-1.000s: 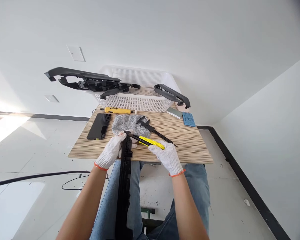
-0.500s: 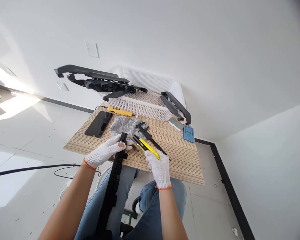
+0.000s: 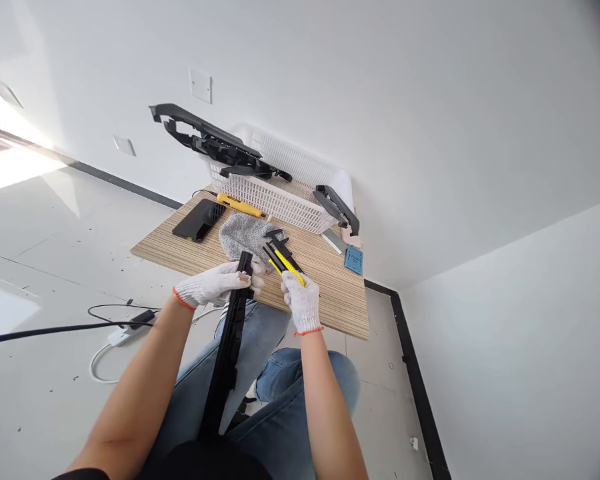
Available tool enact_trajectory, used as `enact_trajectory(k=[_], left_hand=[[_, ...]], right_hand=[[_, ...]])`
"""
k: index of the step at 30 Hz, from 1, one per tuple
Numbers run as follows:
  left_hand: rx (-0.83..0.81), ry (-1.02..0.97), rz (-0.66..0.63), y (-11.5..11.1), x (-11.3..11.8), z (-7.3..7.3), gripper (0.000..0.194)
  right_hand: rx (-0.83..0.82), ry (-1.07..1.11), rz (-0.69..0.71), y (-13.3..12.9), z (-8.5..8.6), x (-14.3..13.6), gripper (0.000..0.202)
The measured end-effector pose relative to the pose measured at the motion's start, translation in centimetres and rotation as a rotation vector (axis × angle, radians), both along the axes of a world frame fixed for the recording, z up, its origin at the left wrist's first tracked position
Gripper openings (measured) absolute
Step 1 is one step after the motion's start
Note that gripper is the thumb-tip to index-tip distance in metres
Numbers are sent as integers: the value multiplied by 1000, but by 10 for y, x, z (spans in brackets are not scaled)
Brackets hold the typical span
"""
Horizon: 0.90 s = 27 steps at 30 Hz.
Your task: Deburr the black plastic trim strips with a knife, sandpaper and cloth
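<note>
A long black plastic part (image 3: 229,353) slants from my lap up to the table's near edge. My left hand (image 3: 225,282), in a white knit glove, is closed around its upper end. In my gloved right hand (image 3: 301,300) is a yellow and black utility knife (image 3: 288,268), its tip pointing up and left, a little right of the part and apart from it. Behind the knife lies a black caliper (image 3: 284,244), partly covered by it. A grey cloth (image 3: 245,237) is bunched on the table just beyond my left hand.
At the back of the wood-grain table (image 3: 330,293) stands a white plastic basket (image 3: 280,205) with black plastic parts (image 3: 225,150) jutting over its rim. A yellow screwdriver-like tool (image 3: 240,205), a black phone (image 3: 199,220) and a blue card-like piece (image 3: 353,259) lie nearby. Cables (image 3: 70,328) run at left.
The camera view has shifted and tilted. Both hands keep their holds, and the knife now sits slightly closer to the black part's top end.
</note>
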<state>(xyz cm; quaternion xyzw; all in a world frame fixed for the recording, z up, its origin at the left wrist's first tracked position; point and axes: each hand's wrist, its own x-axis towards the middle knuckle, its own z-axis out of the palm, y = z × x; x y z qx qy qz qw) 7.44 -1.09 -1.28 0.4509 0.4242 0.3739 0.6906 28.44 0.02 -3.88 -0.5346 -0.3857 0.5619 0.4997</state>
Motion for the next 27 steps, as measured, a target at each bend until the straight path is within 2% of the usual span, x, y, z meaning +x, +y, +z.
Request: enact_trajectory(k=[7,10,19,27], left_hand=[[9,27,64,-16,8,-4,48],[10,59,126,-25,-1,-7,53],[-10,126,369,-44,-49,-7,59],[49,65,458,-39,-51,1,54]], right_hand=[[38,-1,-68,0,-1,-3,48],[62,-13,-89,-1,-2,-3,48],[113,-44,-87,-3,-7,-5,45],[116,-74,-71,-7,-5,-5,40]])
